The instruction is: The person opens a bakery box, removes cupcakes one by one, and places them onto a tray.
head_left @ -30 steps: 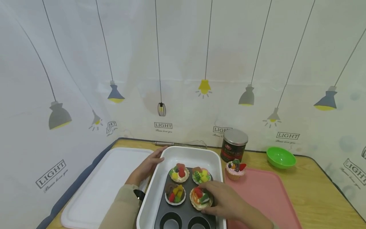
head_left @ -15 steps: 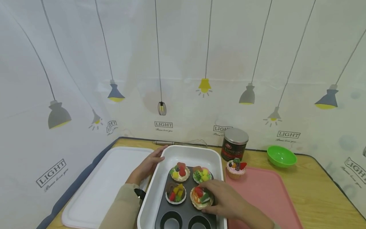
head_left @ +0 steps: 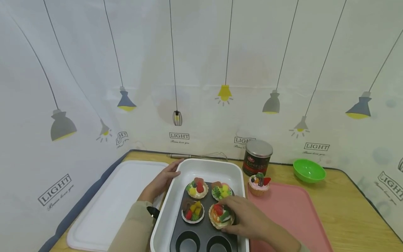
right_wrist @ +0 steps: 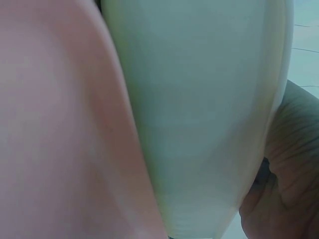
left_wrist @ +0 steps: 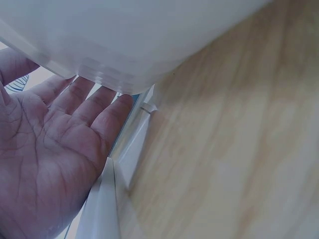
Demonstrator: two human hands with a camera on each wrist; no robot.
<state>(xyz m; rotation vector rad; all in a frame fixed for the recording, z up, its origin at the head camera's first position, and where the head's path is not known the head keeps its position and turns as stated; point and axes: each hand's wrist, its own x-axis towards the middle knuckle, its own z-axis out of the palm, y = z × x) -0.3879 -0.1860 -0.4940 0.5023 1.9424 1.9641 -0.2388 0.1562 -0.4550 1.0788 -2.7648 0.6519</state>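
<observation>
In the head view a black muffin tin (head_left: 203, 233) lies inside a deep white tray (head_left: 162, 217). My right hand (head_left: 247, 217) pinches a fruit tart (head_left: 221, 216), thumb at its near side and fingers at its far side, over the middle right cup. Three other fruit-topped tarts sit in the tin: one far left (head_left: 197, 188), one far right (head_left: 221, 190), one middle left (head_left: 193, 211). My left hand (head_left: 162, 180) grips the tray's left rim. In the left wrist view its fingers (left_wrist: 82, 97) lie against the outer wall. The tray wall hides the right fingertips in the right wrist view.
Right of the white tray lies a pink tray (head_left: 283, 210), with a pink-creamed cupcake (head_left: 259, 184) at its far left corner. Behind stand an espresso tin (head_left: 257, 158) and a green bowl (head_left: 309, 171). A whisk (head_left: 181, 155) lies at the back; a white board (head_left: 116, 206) lies left.
Both hands keep their places on the white tray and the tart. The view has shifted only slightly.
</observation>
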